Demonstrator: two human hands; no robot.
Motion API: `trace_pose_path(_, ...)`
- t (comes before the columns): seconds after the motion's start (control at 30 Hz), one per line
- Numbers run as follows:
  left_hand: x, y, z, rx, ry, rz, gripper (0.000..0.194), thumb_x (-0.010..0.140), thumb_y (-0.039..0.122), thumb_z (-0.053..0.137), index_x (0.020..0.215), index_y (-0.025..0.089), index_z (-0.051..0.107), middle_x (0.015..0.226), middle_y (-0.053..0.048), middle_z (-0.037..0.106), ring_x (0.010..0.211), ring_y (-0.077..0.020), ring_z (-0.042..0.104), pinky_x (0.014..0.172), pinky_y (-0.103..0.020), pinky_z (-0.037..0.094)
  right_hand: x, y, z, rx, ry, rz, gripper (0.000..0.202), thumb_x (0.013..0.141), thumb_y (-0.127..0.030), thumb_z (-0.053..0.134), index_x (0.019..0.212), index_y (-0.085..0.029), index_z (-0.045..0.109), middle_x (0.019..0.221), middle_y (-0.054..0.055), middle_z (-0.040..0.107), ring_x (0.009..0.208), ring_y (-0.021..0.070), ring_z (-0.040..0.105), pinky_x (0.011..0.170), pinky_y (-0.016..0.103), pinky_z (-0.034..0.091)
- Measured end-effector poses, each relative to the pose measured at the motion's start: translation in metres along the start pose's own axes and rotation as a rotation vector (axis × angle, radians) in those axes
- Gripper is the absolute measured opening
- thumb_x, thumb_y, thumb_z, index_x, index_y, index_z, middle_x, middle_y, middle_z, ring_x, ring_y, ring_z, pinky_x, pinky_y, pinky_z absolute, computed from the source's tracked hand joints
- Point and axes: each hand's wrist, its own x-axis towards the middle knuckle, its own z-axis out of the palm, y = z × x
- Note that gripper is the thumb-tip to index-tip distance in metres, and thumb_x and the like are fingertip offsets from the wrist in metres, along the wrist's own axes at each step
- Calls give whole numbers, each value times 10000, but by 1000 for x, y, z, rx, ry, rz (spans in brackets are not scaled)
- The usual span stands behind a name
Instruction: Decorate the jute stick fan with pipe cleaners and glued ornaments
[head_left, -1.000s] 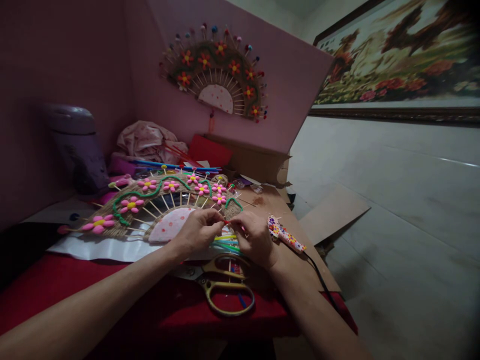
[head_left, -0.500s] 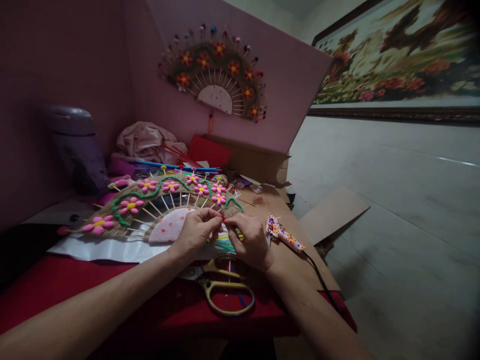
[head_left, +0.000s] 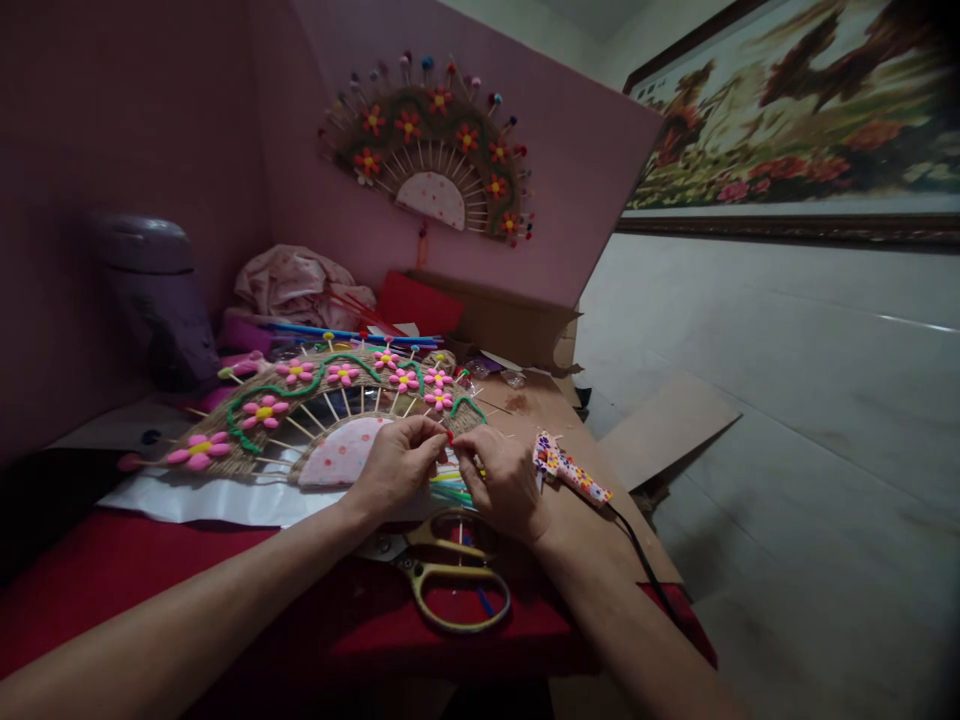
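My left hand (head_left: pixel 396 465) and my right hand (head_left: pixel 501 482) meet fingertip to fingertip, both closed in a pinch. Between them shows a small red piece (head_left: pixel 450 437), too small to tell its kind. Just behind my hands lies a twine-wrapped fan (head_left: pixel 341 458) with pink flowers, a green wavy strip and a dotted half-round base. Below my hands rest scissors (head_left: pixel 461 598) with gold handles, their blades pointing left. To the right of my right hand is a flower-patterned glue gun (head_left: pixel 571 470) with a black cord.
A purple flask (head_left: pixel 161 300) stands at the left. Blue pipe cleaners (head_left: pixel 352 335) and a crumpled pink cloth (head_left: pixel 296 285) lie behind the fan. A similar fan (head_left: pixel 435 160) hangs on the pink board. Cardboard (head_left: pixel 630 545) covers the right of the red tablecloth (head_left: pixel 187 560).
Both hands stay together with hardly any movement, still pinching the red piece. The whole view has shifted very slightly.
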Motion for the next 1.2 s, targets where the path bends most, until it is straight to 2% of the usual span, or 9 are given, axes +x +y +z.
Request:
trace_pose_path(0.07, 0, 2, -1, -7, -20, -8, 151, 714, 268, 587, 668, 124, 581, 524, 18, 566, 376, -56, 451, 347, -167, 347, 0, 1, -1, -16, -15, 17, 111, 861, -185, 444, 878, -161, 551, 779, 58, 598, 714, 161, 556, 645, 280, 418)
trace_pose_path(0.3, 0, 6, -2, -250, -58, -133, 203, 637, 298, 681, 675, 120, 591, 564, 7, 601, 403, -73, 487, 376, -207, 422, -2, 3, 0, -3, -4, 27, 102, 861, -193, 455, 883, -166, 551, 784, 55, 602, 718, 156, 561, 649, 274, 416)
trace_pose_path(0.43, 1, 5, -5, -267, -57, -181, 221, 610, 294, 714, 657, 114, 594, 551, -1, 602, 430, -82, 507, 378, -199, 425, -2, 2, -1, 31, 13, 37, 100, 865, -194, 450, 885, -172, 546, 774, 50, 600, 713, 154, 559, 649, 276, 416)
trace_pose_path(0.73, 3, 2, -8, -283, -161, -181, 202, 657, 294, 678, 658, 117, 581, 591, -9, 613, 429, -77, 508, 411, -216, 448, -1, 3, -3, -8, -18, 36, 98, 861, -191, 461, 872, -168, 555, 775, 54, 598, 731, 159, 554, 657, 279, 409)
trace_pose_path(0.87, 4, 0, -7, -180, -109, -134, 204, 668, 308, 644, 625, 135, 545, 513, 22, 560, 375, -79, 472, 368, -214, 405, -1, 2, -2, -12, -71, -12, 96, 860, -181, 461, 869, -170, 556, 803, 58, 605, 761, 162, 548, 678, 283, 409)
trace_pose_path(1.0, 5, -3, -8, 124, -60, 17, 113, 699, 251, 576, 658, 148, 554, 520, 33, 538, 412, -77, 462, 386, -191, 348, 0, 3, -1, -36, -141, -74, 122, 872, -180, 441, 836, -158, 555, 788, 63, 599, 745, 167, 535, 654, 291, 400)
trace_pose_path(1.1, 6, -3, -11, 326, -165, 140, 56, 674, 187, 576, 655, 138, 595, 547, 26, 537, 504, -75, 456, 456, -182, 335, 0, 7, -2, 12, -140, -89, 140, 881, -180, 431, 812, -158, 551, 771, 62, 594, 740, 167, 531, 655, 292, 402)
trace_pose_path(1.2, 5, 0, -16, 228, -359, 29, 111, 684, 240, 595, 681, 129, 588, 504, 50, 478, 449, -60, 397, 420, -180, 294, 0, 11, -4, 192, -62, -30, 112, 867, -169, 456, 817, -168, 556, 768, 49, 589, 733, 150, 533, 656, 274, 416)
